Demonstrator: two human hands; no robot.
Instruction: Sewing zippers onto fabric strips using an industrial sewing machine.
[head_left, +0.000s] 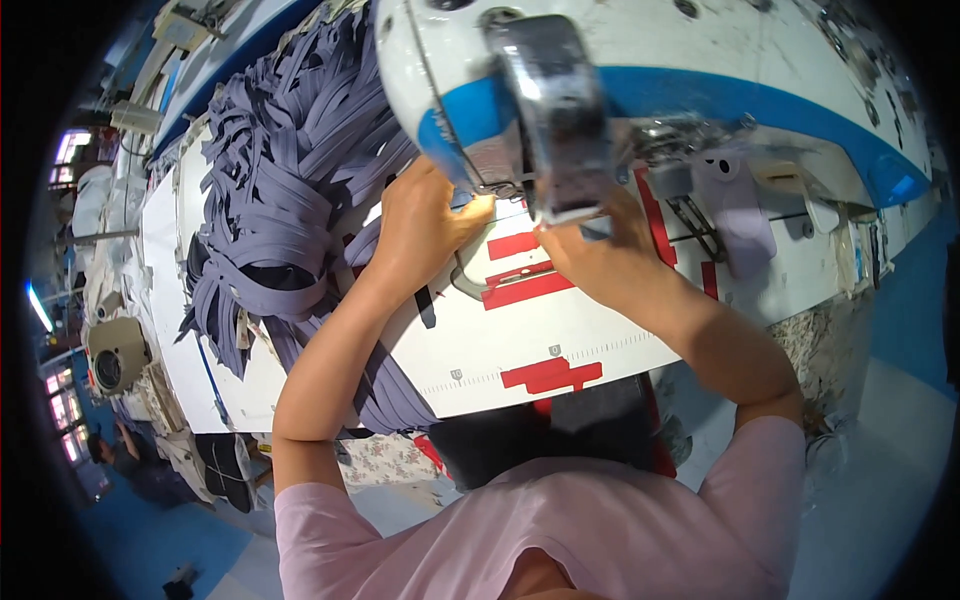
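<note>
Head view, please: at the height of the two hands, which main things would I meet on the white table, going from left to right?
Pile of grey strips, left hand, red patches between the hands, right hand, flat pale purple object.

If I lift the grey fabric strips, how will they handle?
The grey fabric strips look floppy, since they bend and fold over one another. They may tangle when lifted, as many overlap in loops. Pulling one might drag others, because several run together toward the near edge of the white table.
</note>
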